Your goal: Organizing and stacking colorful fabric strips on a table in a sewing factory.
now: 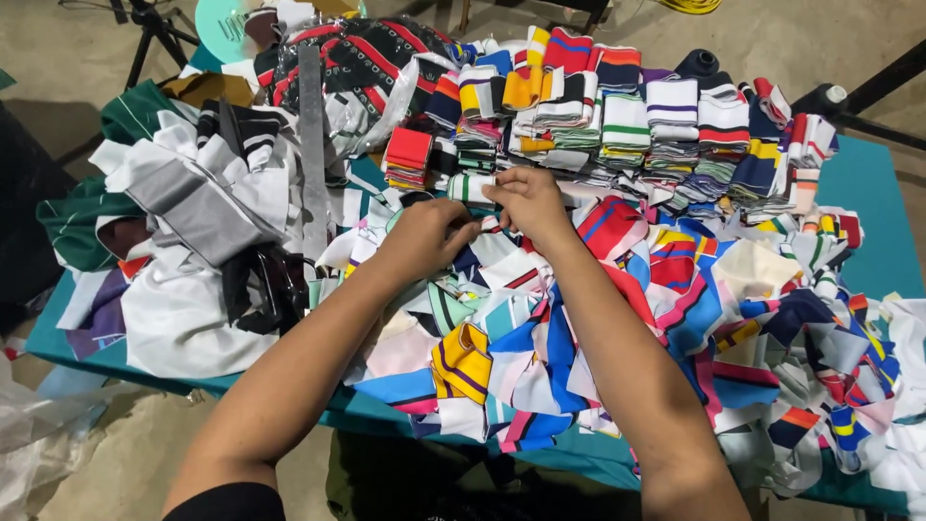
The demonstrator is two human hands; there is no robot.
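Note:
Both my hands meet over the middle of a table heaped with striped knit collar and cuff pieces. My left hand (424, 236) and my right hand (529, 203) together pinch a small folded white piece with a green stripe (470, 187). Under my forearms lies a loose jumble of coloured striped strips (540, 357). Just beyond my hands stand neat folded stacks of striped pieces (627, 125), among them a red stack (409, 154).
A teal table (863, 183) carries everything. At the left lie white, grey and green garment pieces (183, 212), black scissors (265, 289) and a long metal ruler (312, 145). A black-and-red garment (357, 48) sits at the back. The floor is bare concrete.

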